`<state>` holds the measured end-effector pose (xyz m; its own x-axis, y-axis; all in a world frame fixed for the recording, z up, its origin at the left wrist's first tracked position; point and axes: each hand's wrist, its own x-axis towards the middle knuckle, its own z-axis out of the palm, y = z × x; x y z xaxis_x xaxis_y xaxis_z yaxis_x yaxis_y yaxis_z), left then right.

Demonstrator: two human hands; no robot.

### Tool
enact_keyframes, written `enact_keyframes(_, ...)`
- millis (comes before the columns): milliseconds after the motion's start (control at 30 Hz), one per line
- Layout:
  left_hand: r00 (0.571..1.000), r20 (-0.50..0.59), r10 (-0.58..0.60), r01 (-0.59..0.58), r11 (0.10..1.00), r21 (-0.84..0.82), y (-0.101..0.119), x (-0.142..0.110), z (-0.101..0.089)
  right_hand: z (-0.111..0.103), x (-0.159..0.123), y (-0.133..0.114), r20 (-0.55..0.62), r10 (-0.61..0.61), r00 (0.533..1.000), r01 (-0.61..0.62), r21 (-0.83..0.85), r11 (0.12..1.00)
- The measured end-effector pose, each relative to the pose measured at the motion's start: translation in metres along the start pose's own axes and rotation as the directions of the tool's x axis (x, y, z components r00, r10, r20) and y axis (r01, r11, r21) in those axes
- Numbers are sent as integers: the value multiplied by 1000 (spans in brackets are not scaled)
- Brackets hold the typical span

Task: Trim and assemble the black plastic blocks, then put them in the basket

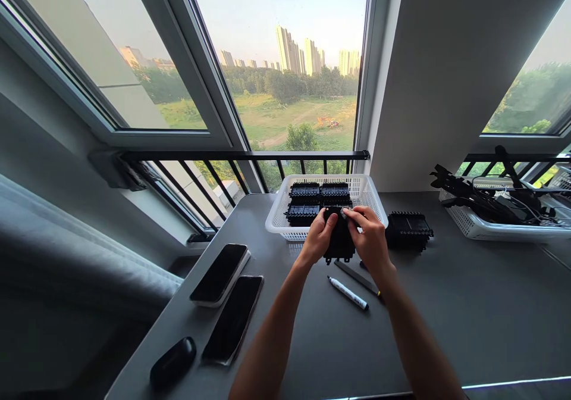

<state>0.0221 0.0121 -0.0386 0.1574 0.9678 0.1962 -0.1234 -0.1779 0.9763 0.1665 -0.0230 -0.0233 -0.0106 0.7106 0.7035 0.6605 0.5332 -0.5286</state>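
My left hand (317,237) grips a black plastic part (339,242) with small tabs along its near edge, holding it up over the table in front of the basket. At the part's upper right corner, my right hand (369,233) pinches a small light-coloured piece (344,212), too small to name. Behind the hands, a white perforated basket (279,224) contains several similar black plastic parts (303,209). Another stack of black parts (408,228) sits on the table, right of the basket.
On the grey table (303,334) lie a white marker (348,293) and a dark flat tool (357,276). Two phones (234,316) and a black oval case (173,362) are at left. A second white basket (491,224) with cables stands far right. Window railing (250,156) borders the back.
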Motion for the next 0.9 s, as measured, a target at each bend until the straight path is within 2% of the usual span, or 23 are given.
enact_keyframes(133, 991, -132, -38, 21, 991, -131, 1, 3, -4, 0, -1, -9, 150, -29, 988, 25, 25, 999)
enact_keyframes(233, 975, -202, -91, 43, 972, -232, 1, 6, -10, -2, -2, -19, 282, -49, 958, 38, 46, 998)
enact_keyframes(367, 954, -269, -131, 39, 946, -322, 1, 10, -19, -13, -2, -30, 469, -34, 882, -2, 76, 997)
enact_keyframes(467, 953, -269, -143, 46, 940, -339, 3, 11, -25, -25, -1, -33, 564, -51, 824, -32, 137, 990)
enact_keyframes(500, 954, -265, -140, 45, 942, -333, 4, 10, -26, -29, 0, -32, 558, -63, 827, -39, 169, 985)
enact_keyframes(567, 960, -250, -129, 48, 951, -306, 5, 9, -27, -33, 3, -29, 460, -58, 886, -47, 213, 976)
enact_keyframes(633, 970, -209, -120, 61, 962, -265, 6, 7, -24, -33, 5, -23, 274, -9, 962, -50, 207, 977)
enact_keyframes(667, 978, -176, -117, 72, 968, -242, 6, 6, -21, -31, 6, -20, 177, 19, 984, -54, 192, 980)
enact_keyframes(767, 993, -56, -103, 92, 980, -179, 6, 2, -10, -25, 7, -9, -23, 84, 996, -80, 122, 989)
enact_keyframes(833, 995, 11, -100, 100, 982, -160, 5, -1, -2, -20, 6, -3, -62, 96, 993, -91, 67, 994)
enact_keyframes(900, 996, 22, -91, 93, 985, -145, 1, -3, 4, -16, 5, 0, -49, 90, 995, -89, 26, 996)
